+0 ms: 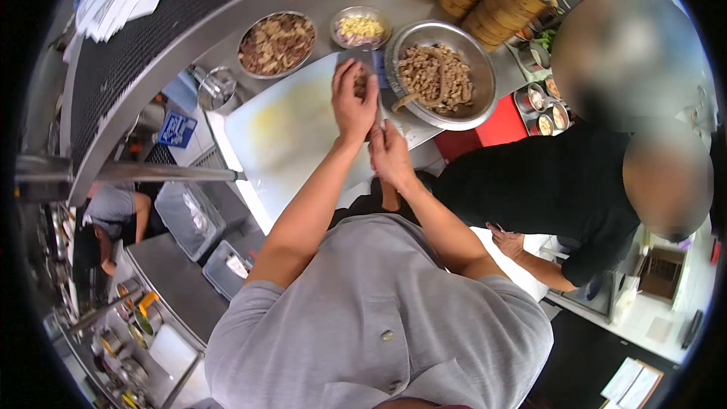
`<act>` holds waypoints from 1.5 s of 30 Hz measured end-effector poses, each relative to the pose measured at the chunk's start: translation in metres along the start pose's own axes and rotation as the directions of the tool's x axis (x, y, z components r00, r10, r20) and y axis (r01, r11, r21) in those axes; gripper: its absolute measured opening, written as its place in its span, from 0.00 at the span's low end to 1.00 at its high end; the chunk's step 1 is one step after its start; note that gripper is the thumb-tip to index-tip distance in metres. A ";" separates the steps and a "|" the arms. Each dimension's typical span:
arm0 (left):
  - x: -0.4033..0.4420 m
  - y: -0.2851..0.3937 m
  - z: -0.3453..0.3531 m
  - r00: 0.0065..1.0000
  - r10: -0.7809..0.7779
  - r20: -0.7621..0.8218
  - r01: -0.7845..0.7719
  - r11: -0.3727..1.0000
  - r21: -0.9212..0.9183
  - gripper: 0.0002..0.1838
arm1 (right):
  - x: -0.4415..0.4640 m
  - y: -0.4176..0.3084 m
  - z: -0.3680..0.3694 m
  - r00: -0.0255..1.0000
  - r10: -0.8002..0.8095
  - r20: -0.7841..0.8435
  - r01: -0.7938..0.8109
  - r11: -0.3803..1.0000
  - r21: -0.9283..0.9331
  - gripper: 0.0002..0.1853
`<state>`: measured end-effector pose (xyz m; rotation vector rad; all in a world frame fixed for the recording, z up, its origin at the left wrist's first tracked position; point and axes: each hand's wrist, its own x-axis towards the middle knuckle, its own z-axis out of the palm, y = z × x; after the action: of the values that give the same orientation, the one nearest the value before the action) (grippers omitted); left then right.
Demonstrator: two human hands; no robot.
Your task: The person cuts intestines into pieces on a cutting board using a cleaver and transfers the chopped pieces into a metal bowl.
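My right hand (391, 153) is wrapped round the handle of a cleaver (358, 54), its wide blade lying over the right edge of a white cutting board (276, 129). Cupped over the blade, my left hand (354, 102) holds a small heap of chopped brown food (360, 85) against it; the fingers partly hide the heap. Just right of the blade stands a large metal bowl (486, 68) with diced brown pieces (435, 76) and a longer strip inside. Behind the board sit a bowl of sliced brown food (277, 44) and a smaller bowl of yellow and pinkish bits (360, 29).
Bamboo steamers (496, 19) are stacked at the back right. A co-worker in a black shirt (530, 174) stands close on my right, beside a red board (485, 129). A metal shelf edge (227, 15) curves overhead. Grey bins (189, 220) stand at left, near another person (113, 212).
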<state>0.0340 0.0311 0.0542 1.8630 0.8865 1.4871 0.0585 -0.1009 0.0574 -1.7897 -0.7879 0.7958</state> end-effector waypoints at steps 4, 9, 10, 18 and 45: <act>0.030 0.033 0.091 0.991 0.088 0.105 -0.067 0.979 -0.191 0.17 | 0.023 -0.020 -0.069 0.955 -0.093 -0.280 0.065 0.992 -0.108 0.10; 0.045 0.024 0.165 0.925 0.027 0.380 -0.034 0.999 0.011 0.24 | 0.040 -0.020 -0.151 0.870 -0.193 -0.453 -0.032 0.896 -0.444 0.08; 0.047 0.017 0.168 0.822 -0.097 0.562 0.054 0.994 0.093 0.25 | 0.039 -0.017 -0.165 0.859 -0.197 -0.473 -0.065 0.873 -0.483 0.08; -0.004 0.002 0.165 0.457 -0.086 0.885 -0.596 0.709 0.377 0.16 | 0.028 0.024 -0.209 0.826 -0.164 -0.540 -0.099 0.899 -0.426 0.08; 0.150 0.094 -0.013 0.531 -0.153 0.833 0.353 0.934 -0.053 0.16 | -0.031 0.052 -0.138 0.891 -0.003 -0.454 -0.066 0.989 -0.134 0.12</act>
<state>0.0575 0.0943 0.2180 1.8459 0.4580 0.3642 0.1600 -0.2126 0.0555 -2.0195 -0.5140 0.3161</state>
